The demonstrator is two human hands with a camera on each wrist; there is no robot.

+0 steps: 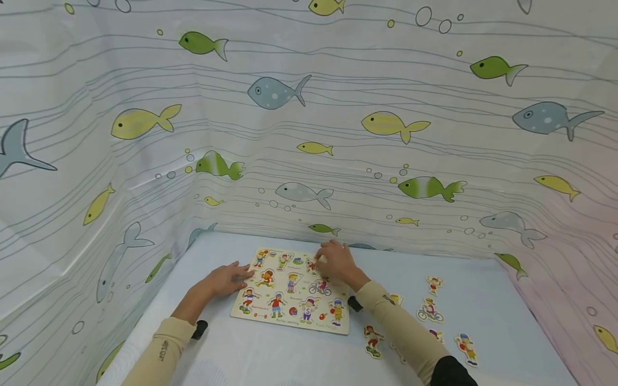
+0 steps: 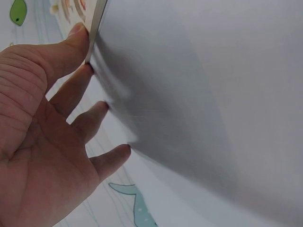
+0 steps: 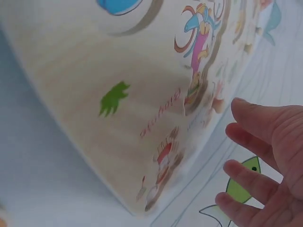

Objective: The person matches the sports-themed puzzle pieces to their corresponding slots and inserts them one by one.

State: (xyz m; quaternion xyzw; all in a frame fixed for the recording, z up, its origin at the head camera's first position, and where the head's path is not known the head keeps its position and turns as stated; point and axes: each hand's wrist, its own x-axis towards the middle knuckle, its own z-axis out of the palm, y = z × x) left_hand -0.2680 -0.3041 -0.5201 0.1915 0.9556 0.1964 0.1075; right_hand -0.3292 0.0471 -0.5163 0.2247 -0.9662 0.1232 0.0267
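the puzzle board (image 1: 289,292) lies flat on the pale blue surface (image 1: 270,354), near its far edge by the fish curtain (image 1: 309,134). the left hand (image 1: 227,279) rests at the board's 9 o'clock edge, fingers (image 2: 75,90) straight and spread with the tips against its side, holding nothing, likely to steady it. the right hand (image 1: 338,262) hovers over the board's 1 o'clock corner, fingers (image 3: 255,151) loosely extended and gripping nothing i can see, while loose figure pieces (image 1: 429,311) lie scattered on the surface out at 3 to 4 o'clock, within its reach.

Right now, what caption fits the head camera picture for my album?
Left hand steadies the wooden picture puzzle board; right hand hovers at its far edge.
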